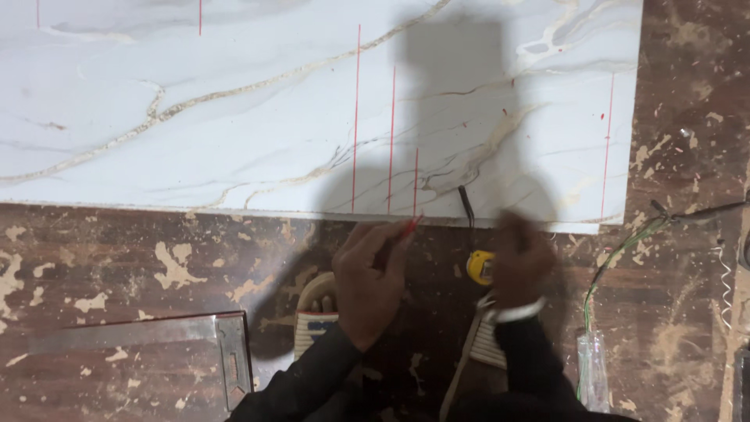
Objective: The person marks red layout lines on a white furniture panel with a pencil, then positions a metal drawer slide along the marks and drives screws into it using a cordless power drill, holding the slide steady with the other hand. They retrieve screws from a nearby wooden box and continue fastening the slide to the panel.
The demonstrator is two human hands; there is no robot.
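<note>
**Kid:** What is the left hand [367,285] holding?

**Helper:** A thin red marker pen [406,228]. The fingers are curled tight around it. Its red tip sits right at the near edge of the big white marble-look slab with tan veins [234,101].

**Kid:** And the right hand [522,262]?

**Helper:** It looks a bit blurry. The fingers are bent around a yellow and black tape measure [479,266], so only one side of it peeks out. A thin black strip [466,205] sticks up from there onto the slab edge.

**Kid:** What are those red lines?

**Helper:** They are thin, straight red lines [357,117] drawn up and down on the slab. Three stand close together just above the pen. One more is far over to the right, near the slab's end.

**Kid:** Where does the slab lie?

**Helper:** On a brown floor with pale splotches [117,250]. The slab fills the top of the view. Both hands are just below its near edge, close to each other but not touching.

**Kid:** What else is down there?

**Helper:** Two striped sandals [316,312] under the arms. A flat metal square ruler [219,344] lies at the bottom left, well away from the hands. On the right there is a green wire [617,254] and a clear plastic bottle [592,367]. A dark shadow falls across the slab above the hands.
</note>
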